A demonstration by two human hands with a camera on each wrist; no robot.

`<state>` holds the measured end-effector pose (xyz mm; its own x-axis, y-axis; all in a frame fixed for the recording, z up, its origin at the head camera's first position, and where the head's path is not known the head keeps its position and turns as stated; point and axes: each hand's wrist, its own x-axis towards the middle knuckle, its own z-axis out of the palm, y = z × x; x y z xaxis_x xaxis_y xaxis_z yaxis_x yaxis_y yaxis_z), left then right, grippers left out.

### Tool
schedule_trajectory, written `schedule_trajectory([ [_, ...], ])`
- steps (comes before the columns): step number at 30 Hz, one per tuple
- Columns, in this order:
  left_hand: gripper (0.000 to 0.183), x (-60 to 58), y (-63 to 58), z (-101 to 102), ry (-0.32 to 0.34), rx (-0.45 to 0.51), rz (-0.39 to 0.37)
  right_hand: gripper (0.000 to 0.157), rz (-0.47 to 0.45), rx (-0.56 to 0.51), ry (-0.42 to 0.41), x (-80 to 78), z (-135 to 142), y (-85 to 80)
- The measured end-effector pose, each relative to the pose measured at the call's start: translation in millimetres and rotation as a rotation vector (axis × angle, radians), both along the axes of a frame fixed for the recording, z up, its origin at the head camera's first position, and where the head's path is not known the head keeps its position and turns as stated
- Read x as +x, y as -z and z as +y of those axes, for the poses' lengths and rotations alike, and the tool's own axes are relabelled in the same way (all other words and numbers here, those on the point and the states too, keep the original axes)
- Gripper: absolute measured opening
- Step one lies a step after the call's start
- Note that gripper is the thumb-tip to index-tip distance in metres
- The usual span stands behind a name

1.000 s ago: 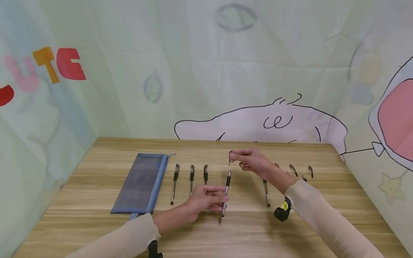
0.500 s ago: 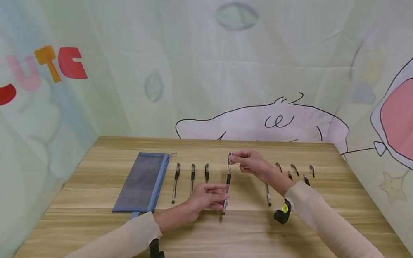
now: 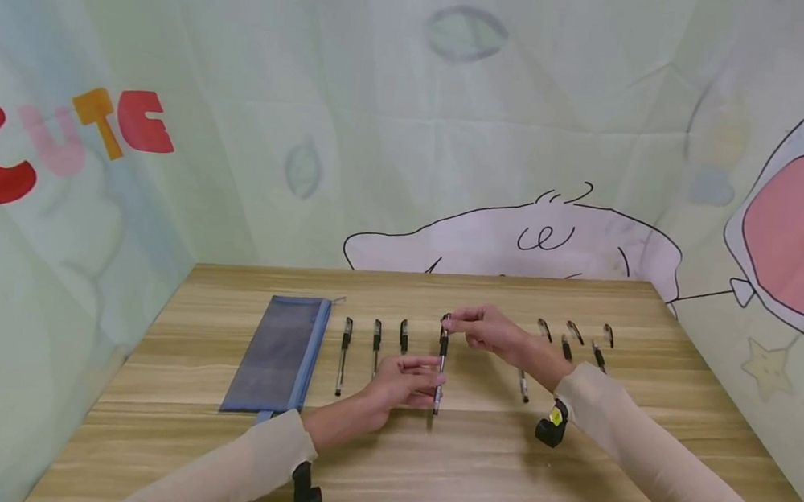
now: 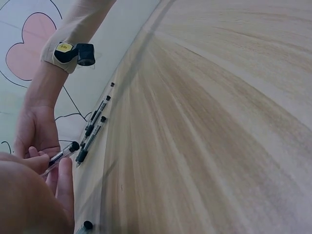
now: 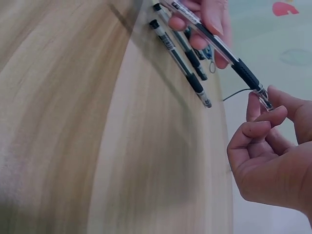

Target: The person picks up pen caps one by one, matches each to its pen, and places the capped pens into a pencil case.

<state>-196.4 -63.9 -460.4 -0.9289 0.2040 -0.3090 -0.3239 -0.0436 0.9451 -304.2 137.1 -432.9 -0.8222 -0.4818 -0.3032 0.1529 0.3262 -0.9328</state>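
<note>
My left hand [image 3: 400, 384] pinches the lower barrel of a clear gel pen [image 3: 439, 380], which stands nearly upright with its black grip at the top. Above it, my right hand [image 3: 489, 330] holds a clear pen cap [image 5: 266, 101] between thumb and fingers. In the right wrist view the cap sits over the pen's tip; whether it is fully seated I cannot tell. Left of the hands lie several capped pens, among them one near the pouch [image 3: 343, 358]. To the right are uncapped pens, such as one by the right wrist [image 3: 524, 386], partly behind my forearm.
A blue mesh zip pouch [image 3: 271, 356] lies flat on the left of the wooden table [image 3: 481, 485]. Loose caps, one of them a leaning cap [image 3: 574, 331], lie at the back right beyond the uncapped pens. A printed curtain [image 3: 385, 120] hangs behind the table.
My right hand has come down with the cap, and the gap between cap and pen tip has closed. My left hand has stayed nearly in place, still holding the pen.
</note>
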Motion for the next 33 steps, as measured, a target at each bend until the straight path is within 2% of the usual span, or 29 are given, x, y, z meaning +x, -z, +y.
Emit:
schedule_trajectory([
  [8,0.043,-2.2,1.6,-1.4,-0.012,-0.017,-0.007,0.048,0.021,0.008,-0.034,-0.4,-3.7,7.2],
  [11,0.036,-2.3,2.3,-0.3,-0.016,-0.032,-0.003,0.045,0.043,0.007,-0.030,1.0,-5.1,8.7],
  [14,0.028,-2.0,2.2,3.2,-0.025,-0.048,0.016,0.038,0.039,0.009,0.011,5.7,-7.5,10.8],
  [22,0.018,-0.2,-9.7,10.4,-0.045,-0.168,0.062,0.029,0.015,-0.002,0.088,13.0,-12.6,14.6],
  [27,0.014,0.7,-17.2,11.4,-0.055,-0.244,0.060,0.030,0.052,0.065,0.064,12.6,-12.6,8.3],
  [33,0.011,2.9,-22.4,17.4,-0.069,-0.254,0.033,0.031,0.057,0.107,0.042,12.1,-13.8,6.2],
])
